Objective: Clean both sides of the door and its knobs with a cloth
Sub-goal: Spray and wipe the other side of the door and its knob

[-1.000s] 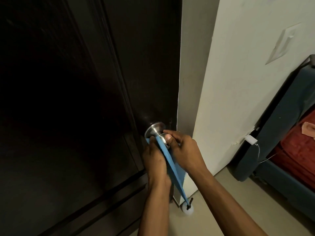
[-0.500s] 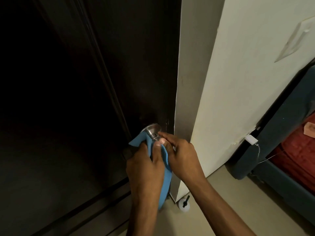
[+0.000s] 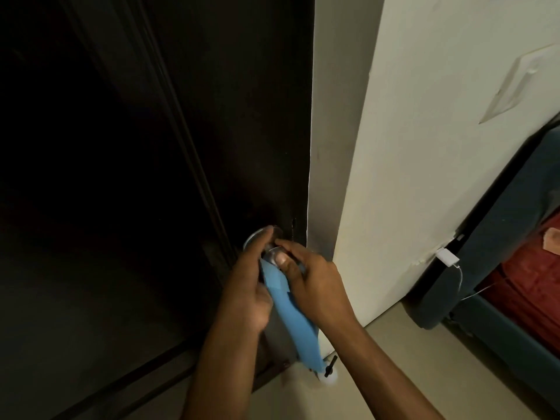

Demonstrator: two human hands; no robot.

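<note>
- Your left hand (image 3: 248,295) is gripping the blue cloth (image 3: 291,316), fingers reaching up to the metal doorknob (image 3: 271,253) on the dark door (image 3: 212,116).
- Your right hand (image 3: 315,283) is pinching the cloth against the knob.
- The cloth's tail is hanging down between your wrists.

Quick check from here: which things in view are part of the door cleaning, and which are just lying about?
Part of the job:
dark door
metal knob
blue cloth
left hand and right hand, both at the knob with the cloth

Just lying about:
white charger on the wall
floor doorstop
red bedding
</note>
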